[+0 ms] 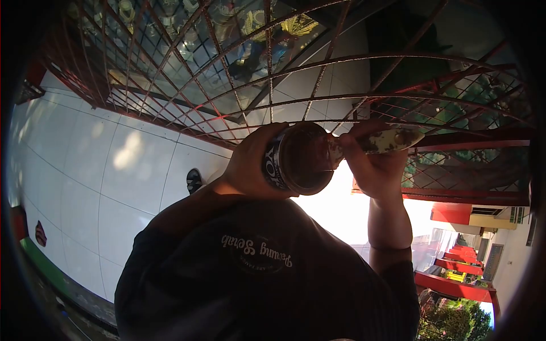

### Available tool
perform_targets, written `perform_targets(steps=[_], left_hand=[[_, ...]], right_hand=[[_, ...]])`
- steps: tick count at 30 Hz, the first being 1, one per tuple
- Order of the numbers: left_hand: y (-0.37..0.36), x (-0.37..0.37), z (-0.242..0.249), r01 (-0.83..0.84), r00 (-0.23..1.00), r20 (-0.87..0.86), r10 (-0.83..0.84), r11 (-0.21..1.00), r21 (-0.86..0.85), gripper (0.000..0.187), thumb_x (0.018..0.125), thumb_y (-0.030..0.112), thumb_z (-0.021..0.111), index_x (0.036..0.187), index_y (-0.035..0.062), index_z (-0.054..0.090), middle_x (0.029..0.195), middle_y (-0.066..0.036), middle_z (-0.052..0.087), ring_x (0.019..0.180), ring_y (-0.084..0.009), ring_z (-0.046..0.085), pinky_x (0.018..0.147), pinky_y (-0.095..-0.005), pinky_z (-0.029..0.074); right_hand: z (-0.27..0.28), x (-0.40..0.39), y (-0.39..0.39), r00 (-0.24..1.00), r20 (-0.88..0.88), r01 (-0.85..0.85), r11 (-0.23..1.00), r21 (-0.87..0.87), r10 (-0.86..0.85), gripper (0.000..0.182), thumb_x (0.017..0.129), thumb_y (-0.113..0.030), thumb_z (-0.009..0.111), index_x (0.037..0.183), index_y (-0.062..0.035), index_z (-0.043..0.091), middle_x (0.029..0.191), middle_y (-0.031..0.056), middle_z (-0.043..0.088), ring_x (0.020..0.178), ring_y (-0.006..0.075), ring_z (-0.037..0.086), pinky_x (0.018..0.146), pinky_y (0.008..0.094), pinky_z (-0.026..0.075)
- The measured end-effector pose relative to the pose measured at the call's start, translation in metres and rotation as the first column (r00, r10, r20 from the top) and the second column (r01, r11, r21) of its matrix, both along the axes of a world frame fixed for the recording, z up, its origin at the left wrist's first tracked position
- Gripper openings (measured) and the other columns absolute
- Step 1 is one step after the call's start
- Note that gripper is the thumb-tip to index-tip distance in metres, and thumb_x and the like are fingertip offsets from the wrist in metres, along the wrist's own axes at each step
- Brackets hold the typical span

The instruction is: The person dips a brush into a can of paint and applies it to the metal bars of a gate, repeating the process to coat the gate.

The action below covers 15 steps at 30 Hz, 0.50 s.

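My left hand point(247, 162) is wrapped around a paint can point(275, 165) with a dark printed label, held in front of my chest. The can is tilted so that its round mouth shows, dark reddish inside. A paintbrush point(392, 140) with a pale, paint-stained handle is in my right hand point(378, 167), fingers closed around it. Its reddish bristle end overlaps the can's rim. Just beyond both hands runs a metal grille point(270, 68) of crossed and curved bars, partly rusty brown and partly red.
White floor tiles point(74, 165) extend to the left, with a dark sandal point(41, 233) on them. My foot point(194, 181) shows beside my left arm. Behind the grille stands a glass case point(199, 51) of ornaments. Red posts point(455, 287) and plants point(455, 318) appear lower right.
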<state>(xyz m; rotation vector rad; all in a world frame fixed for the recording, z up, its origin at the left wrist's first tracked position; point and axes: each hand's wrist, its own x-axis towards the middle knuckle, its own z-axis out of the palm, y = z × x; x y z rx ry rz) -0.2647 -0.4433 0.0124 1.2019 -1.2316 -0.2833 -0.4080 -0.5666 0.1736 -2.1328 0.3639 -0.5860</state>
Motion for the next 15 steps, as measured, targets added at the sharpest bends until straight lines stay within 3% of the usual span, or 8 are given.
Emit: perform_targets(steps=[6,9,12,15], left_hand=[[0.001,-0.001,0.002,-0.001,1.000,0.000,0.001,1.000,-0.005,0.111,0.048,0.038,0.099,0.137,0.0005,0.045,0.121,-0.020,0.064,0.106,-0.0375,0.067,0.090,-0.0449,0.054],[-0.003,-0.005,-0.003,-0.042,0.999,0.029,0.043,0.999,-0.024,0.113,0.047,0.038,0.099,0.138,0.0007,0.044,0.122,-0.021,0.063,0.107,-0.0378,0.066,0.091,-0.0455,0.054],[-0.004,-0.006,-0.011,0.011,1.000,-0.020,-0.010,0.998,0.057,0.115,0.047,0.038,0.099,0.139,0.0008,0.042,0.123,-0.021,0.062,0.108,-0.0382,0.066,0.092,-0.0459,0.053],[-0.007,-0.006,-0.009,0.027,0.999,-0.017,-0.027,0.999,0.028,0.117,0.046,0.038,0.099,0.140,0.0008,0.041,0.124,-0.021,0.061,0.110,-0.0388,0.065,0.092,-0.0462,0.053]], right_hand=[[-0.002,0.001,-0.002,0.998,-0.057,-0.017,0.995,-0.097,0.011,0.015,0.085,0.013,0.067,0.092,0.0004,0.063,0.082,0.0052,0.067,0.073,0.0078,0.062,0.064,0.0207,0.048],[0.002,-0.005,-0.002,0.998,0.059,0.008,0.999,-0.042,-0.005,0.013,0.085,0.011,0.067,0.091,-0.0003,0.063,0.083,0.0051,0.066,0.074,0.0079,0.061,0.065,0.0212,0.046],[0.016,-0.014,-0.008,0.986,0.127,0.117,0.991,-0.061,-0.108,0.011,0.086,0.008,0.067,0.091,-0.0008,0.063,0.084,0.0047,0.064,0.074,0.0077,0.057,0.068,0.0217,0.043],[0.012,-0.032,-0.017,0.955,0.200,0.221,0.975,0.007,-0.218,0.009,0.087,0.005,0.068,0.089,-0.0014,0.062,0.083,0.0035,0.062,0.073,0.0074,0.054,0.069,0.0219,0.040]])
